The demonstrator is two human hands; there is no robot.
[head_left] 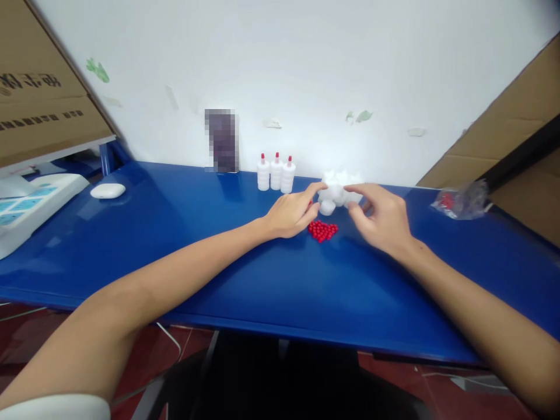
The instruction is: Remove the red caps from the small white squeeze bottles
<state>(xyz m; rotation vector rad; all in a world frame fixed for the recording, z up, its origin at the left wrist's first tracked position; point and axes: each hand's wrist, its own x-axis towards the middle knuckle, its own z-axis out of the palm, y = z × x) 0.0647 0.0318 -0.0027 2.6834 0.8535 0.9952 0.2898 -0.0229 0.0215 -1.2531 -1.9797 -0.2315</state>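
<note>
A cluster of white plastic bottles and white parts (340, 179) stands near the wall, its pieces blurred together. My left hand (291, 213) reaches in from the left, index finger and thumb apart at the cluster's edge. A bit of red shows between those fingers; whether it is held is unclear. From the right, my right hand (382, 219) comes to the same cluster with thumb and index finger spread, the fingertips at the white pieces. Just in front lies a pile of small red caps (322, 230). Three white squeeze bottles with red tips (275, 173) stand upright left of my hands.
The blue table (262, 280) meets a white wall. A pixelated dark upright object (224, 140) leans there. A white oval case (108, 191) and a white device (39, 204) lie left. On the right rests a clear plastic bag (464, 201) with red pieces, beside cardboard (525, 157).
</note>
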